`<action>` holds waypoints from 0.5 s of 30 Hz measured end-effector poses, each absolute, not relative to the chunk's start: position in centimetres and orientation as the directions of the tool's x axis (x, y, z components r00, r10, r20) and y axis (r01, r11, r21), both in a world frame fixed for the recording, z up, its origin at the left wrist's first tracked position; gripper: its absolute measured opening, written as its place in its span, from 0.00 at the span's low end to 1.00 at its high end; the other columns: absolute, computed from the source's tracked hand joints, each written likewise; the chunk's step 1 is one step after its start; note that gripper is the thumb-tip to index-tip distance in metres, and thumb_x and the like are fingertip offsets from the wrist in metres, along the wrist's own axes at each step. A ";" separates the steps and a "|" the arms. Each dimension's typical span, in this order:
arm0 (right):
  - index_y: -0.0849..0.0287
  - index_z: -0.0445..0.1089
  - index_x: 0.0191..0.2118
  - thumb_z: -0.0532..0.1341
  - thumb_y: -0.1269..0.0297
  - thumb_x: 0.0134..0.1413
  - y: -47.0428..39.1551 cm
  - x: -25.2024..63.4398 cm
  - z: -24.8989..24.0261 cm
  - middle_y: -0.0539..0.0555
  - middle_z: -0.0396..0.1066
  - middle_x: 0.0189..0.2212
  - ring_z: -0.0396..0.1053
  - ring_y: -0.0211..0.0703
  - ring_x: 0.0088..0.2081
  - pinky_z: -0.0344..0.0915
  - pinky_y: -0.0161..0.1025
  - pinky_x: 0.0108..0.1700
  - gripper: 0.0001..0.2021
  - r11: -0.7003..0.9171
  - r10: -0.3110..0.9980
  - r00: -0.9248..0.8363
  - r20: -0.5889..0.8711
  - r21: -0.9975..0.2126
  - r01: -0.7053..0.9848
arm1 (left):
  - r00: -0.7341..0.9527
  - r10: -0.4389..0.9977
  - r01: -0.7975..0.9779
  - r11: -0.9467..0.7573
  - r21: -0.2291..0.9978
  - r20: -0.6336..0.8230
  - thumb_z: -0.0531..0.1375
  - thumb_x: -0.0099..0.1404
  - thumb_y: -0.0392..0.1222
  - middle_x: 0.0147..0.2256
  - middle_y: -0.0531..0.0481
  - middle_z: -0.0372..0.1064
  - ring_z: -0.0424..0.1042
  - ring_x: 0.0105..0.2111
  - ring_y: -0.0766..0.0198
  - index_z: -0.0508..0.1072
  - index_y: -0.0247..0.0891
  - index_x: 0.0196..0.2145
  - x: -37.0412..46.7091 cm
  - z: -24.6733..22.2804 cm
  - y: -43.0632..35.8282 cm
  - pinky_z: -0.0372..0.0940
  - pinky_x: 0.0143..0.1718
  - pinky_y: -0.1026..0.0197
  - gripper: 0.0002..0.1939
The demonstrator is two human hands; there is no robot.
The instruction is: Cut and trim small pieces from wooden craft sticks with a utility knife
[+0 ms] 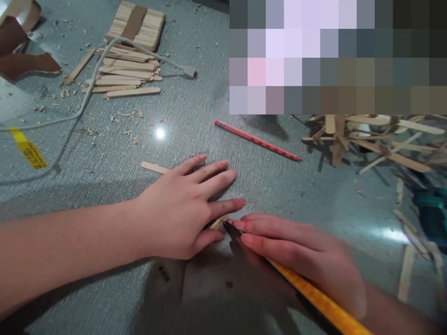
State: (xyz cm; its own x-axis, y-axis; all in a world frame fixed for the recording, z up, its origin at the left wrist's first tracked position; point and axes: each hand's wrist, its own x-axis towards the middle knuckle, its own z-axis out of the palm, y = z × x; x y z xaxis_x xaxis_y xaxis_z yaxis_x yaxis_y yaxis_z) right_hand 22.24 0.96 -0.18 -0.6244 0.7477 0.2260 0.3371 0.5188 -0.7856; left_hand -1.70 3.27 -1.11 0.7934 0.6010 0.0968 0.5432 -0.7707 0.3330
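Observation:
My left hand (188, 204) lies palm down with its fingers spread, near the middle of the table. Between its thumb and index finger, the end of a wooden stick (219, 222) shows; the rest is hidden under the hand. To the right, my right hand (296, 246) is closed around a yellow-and-black tool (314, 298) with a dark, pointed tip. That tip touches or hovers just at the stick's end. Another wooden stick (153, 167) pokes out beyond the back of my left hand.
A red pencil (258, 140) lies ahead. Loose sticks (129, 70), a banded stick bundle (153, 28) and a white cable (92, 83) are at the upper left, among wood chips. A tangled stick structure (377, 139) stands at right.

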 end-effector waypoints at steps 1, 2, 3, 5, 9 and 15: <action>0.45 0.76 0.45 0.64 0.74 0.60 1.0 22.4 -0.2 0.47 0.80 0.31 0.81 0.43 0.37 0.79 0.34 0.33 0.14 0.559 0.720 -0.646 0.254 -0.764 0.323 | 0.793 0.601 0.544 -0.772 0.329 0.097 0.59 0.70 0.55 0.66 0.38 0.60 0.59 0.67 0.41 0.70 0.43 0.63 -1.7 -1.1 3.3 0.52 0.68 0.35 0.28; 0.46 0.76 0.47 0.64 0.74 0.60 1.0 22.5 -0.2 0.48 0.80 0.32 0.81 0.44 0.37 0.79 0.34 0.33 0.15 0.581 0.702 -0.661 0.265 -0.750 0.316 | 0.793 0.601 0.545 -0.773 0.325 0.098 0.59 0.70 0.55 0.66 0.38 0.61 0.59 0.67 0.41 0.70 0.43 0.63 -1.7 -1.1 3.3 0.52 0.68 0.35 0.28; 0.46 0.75 0.48 0.63 0.74 0.61 1.0 22.7 -0.3 0.48 0.80 0.32 0.81 0.44 0.37 0.79 0.34 0.33 0.15 0.583 0.703 -0.661 0.263 -0.746 0.323 | 0.794 0.599 0.544 -0.774 0.323 0.098 0.59 0.70 0.55 0.66 0.38 0.61 0.59 0.67 0.41 0.70 0.43 0.63 -1.7 -1.2 3.4 0.52 0.68 0.35 0.28; 0.46 0.74 0.50 0.63 0.73 0.62 0.8 23.0 -0.5 0.49 0.80 0.35 0.81 0.44 0.38 0.79 0.34 0.35 0.15 0.571 0.709 -0.664 0.238 -0.747 0.342 | 0.797 0.597 0.541 -0.775 0.328 0.096 0.59 0.70 0.54 0.66 0.37 0.60 0.59 0.68 0.41 0.70 0.42 0.63 -1.7 -1.2 3.4 0.53 0.68 0.35 0.28; 0.50 0.74 0.45 0.64 0.73 0.61 0.4 23.0 -1.1 0.52 0.81 0.40 0.81 0.41 0.38 0.79 0.32 0.38 0.10 0.578 0.737 -0.614 0.282 -0.734 0.357 | 0.799 0.596 0.541 -0.772 0.335 0.082 0.58 0.70 0.53 0.67 0.36 0.59 0.58 0.68 0.42 0.68 0.42 0.65 -1.6 -1.2 3.3 0.53 0.68 0.36 0.28; 0.51 0.73 0.42 0.65 0.74 0.57 1.0 22.7 -0.7 0.52 0.80 0.39 0.81 0.41 0.37 0.79 0.33 0.38 0.11 0.570 0.748 -0.595 0.293 -0.743 0.350 | 0.803 0.591 0.540 -0.775 0.329 0.073 0.58 0.71 0.54 0.67 0.35 0.59 0.58 0.68 0.42 0.68 0.42 0.65 -1.6 -1.2 3.2 0.54 0.68 0.37 0.29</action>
